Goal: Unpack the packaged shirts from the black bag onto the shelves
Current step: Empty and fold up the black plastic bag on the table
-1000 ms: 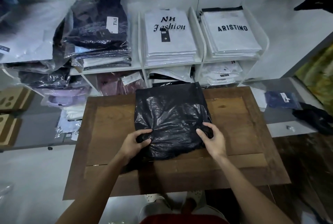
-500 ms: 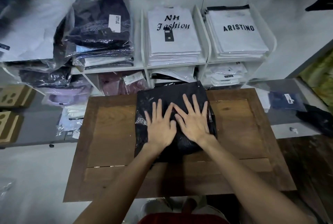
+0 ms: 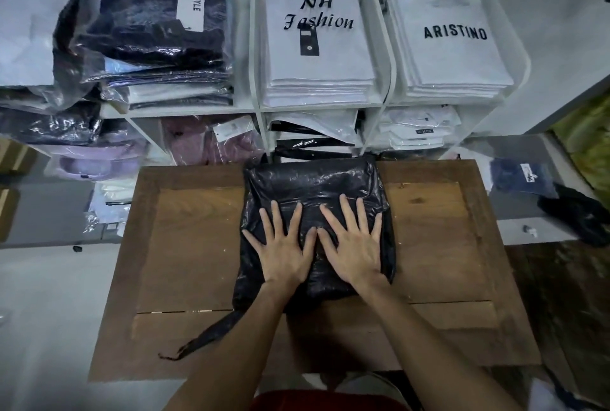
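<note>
Left hand: my left hand (image 3: pixel 284 247) lies flat, fingers spread, on the black bag (image 3: pixel 313 186), gripping nothing.
Right hand: my right hand (image 3: pixel 355 242) presses flat beside it, thumbs touching.
Bag: frame centre, on the wooden table (image 3: pixel 191 245).
Shelves: upper frame, white shelves (image 3: pixel 255 106) with NH Fashion shirt packs (image 3: pixel 317 47) and ARISTINO shirt packs (image 3: pixel 452 47).

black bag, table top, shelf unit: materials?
Crumpled black bag: thin glossy plastic film, judging by wrinkles and sharp highlights. Brown framed table top: wood, likely matte; grain, a knot and plank seams show. White divided shelf unit: smooth painted board or plastic; cannot tell which.
</note>
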`<state>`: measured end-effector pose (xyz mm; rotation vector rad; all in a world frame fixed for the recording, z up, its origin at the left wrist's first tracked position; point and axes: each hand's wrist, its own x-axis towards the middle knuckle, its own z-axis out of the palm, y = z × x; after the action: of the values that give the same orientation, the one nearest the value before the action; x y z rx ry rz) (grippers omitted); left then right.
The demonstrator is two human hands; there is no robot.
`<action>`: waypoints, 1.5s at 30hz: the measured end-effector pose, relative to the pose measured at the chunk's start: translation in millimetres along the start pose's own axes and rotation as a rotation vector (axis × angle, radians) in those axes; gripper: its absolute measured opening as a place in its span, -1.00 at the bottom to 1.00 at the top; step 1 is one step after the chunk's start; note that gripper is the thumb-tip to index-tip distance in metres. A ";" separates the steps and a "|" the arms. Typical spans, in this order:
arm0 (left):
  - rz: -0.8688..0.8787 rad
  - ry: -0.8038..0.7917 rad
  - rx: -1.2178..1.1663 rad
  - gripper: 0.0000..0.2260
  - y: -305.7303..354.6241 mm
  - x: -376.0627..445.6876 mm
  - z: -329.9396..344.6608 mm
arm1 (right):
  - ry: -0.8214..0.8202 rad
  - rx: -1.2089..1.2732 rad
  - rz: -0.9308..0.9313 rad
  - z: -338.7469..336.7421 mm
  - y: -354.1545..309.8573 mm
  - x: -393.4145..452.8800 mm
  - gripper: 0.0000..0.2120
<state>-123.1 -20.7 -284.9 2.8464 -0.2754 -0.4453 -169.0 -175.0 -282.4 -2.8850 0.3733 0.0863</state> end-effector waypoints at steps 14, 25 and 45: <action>0.381 -0.108 0.077 -0.50 39.3 100.1 -27.3 | 0.044 -0.028 -0.049 4.5 10.5 10.4 -0.39; 0.463 0.071 0.100 -0.42 -5.4 116.0 -42.1 | 0.047 -0.039 -0.451 -4.0 35.0 26.3 -0.28; -0.178 -0.210 -0.765 -0.77 -41.5 30.2 -81.6 | -0.329 1.210 0.552 -86.0 53.8 -44.7 -0.43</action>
<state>-62.5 29.3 -229.1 2.0818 0.1035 -0.7049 -223.6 -234.9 -206.7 -1.5014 0.7911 0.2964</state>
